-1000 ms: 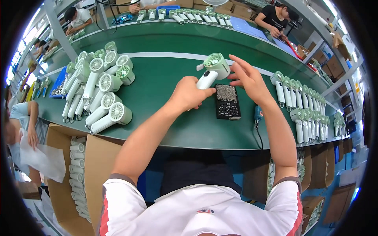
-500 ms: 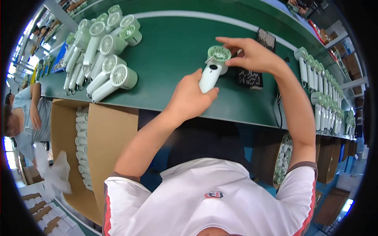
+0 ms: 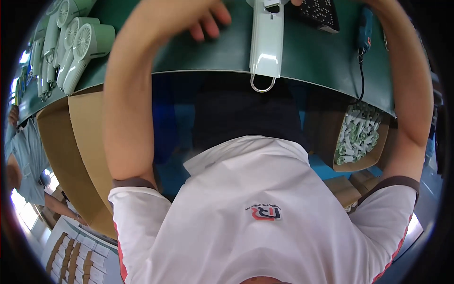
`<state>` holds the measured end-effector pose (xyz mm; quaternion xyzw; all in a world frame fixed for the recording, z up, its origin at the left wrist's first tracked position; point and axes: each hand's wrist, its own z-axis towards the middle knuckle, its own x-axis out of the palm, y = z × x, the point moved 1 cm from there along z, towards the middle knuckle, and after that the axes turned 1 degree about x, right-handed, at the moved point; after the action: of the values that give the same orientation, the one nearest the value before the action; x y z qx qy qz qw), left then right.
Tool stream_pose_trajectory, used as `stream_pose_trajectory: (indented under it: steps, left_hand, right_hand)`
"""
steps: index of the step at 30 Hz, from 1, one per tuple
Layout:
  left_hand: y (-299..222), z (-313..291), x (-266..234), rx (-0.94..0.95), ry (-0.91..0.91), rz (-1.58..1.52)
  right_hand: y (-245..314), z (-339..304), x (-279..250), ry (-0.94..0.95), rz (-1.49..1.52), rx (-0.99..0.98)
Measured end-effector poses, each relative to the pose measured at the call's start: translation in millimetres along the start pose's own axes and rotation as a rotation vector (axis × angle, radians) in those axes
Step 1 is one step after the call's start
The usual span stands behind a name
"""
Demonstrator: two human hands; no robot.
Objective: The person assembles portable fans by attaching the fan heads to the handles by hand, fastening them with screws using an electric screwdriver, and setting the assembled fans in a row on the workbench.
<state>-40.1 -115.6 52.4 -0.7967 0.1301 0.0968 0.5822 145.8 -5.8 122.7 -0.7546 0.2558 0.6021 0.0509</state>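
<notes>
A white handheld fan lies on the green table, its wire loop sticking out past the front edge. The top picture edge cuts off its head. To the left of the fan is my left hand, apart from it, holding nothing, with its fingers spread and slightly blurred. Of my right hand only a fingertip shows, at the upper edge beside the fan's head; the rest is out of the picture. Close to that fingertip sits a black block of small screws.
Several white and pale green fans are heaped at the table's left. A blue electric screwdriver with a cord lies at the right. Cardboard boxes stand below, an open one at left and one of small parts at right. Another person is at far left.
The fan has gone from my left hand onto the table, its handle toward me. My left hand has let go and moved left. The view has tilted down toward my body.
</notes>
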Motion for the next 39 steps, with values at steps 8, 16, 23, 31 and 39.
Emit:
stream_pose_trajectory:
  steps: [8,16,23,31,39]
  left_hand:
    - [2,72,-7,0.114,0.294,-0.078]
    - [14,90,-3,0.102,0.440,-0.281]
    - [4,76,-7,0.076,0.445,-0.296]
    - [15,88,-3,0.116,0.493,-0.313]
    - [17,136,19,0.437,1.094,-0.593]
  right_hand:
    - [9,5,-4,0.104,-0.036,0.073]
    - [9,13,-11,0.191,-0.183,-0.003]
    - [17,10,-8,0.177,-0.194,0.008]
    - [6,-1,15,0.070,-0.190,0.003]
    - [-29,-11,-10,0.275,-0.108,-0.059]
